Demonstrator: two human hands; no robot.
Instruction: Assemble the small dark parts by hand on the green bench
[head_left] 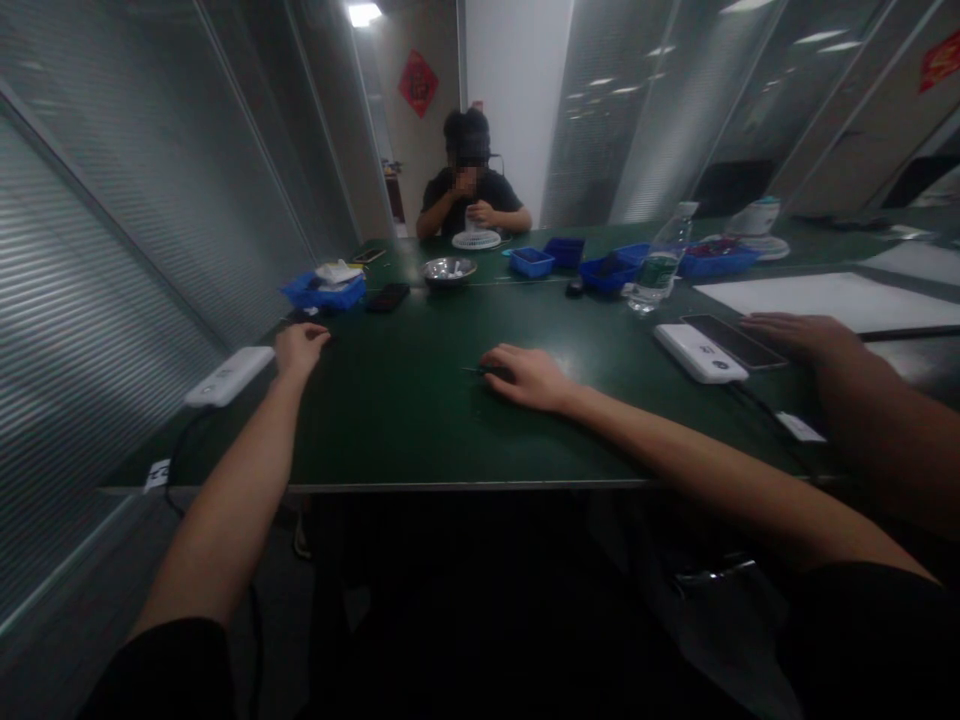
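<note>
Dark slim tool (491, 371) juts leftward from right fingers (505, 356) curled round it (left hand (298, 350): hold unclear).

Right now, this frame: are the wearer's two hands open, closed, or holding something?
Left hand: partly curled; too blurred to tell whether it holds anything.
Right hand: closed around a thin dark tool.

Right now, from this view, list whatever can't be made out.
All in the head view:
- Tool: its grip end is hidden by the right hand.
- Left hand: too blurred to tell whether it pinches anything.
- Bowl: contents too small to identify.
- Co-worker's arm: cut off by the right edge.
</note>
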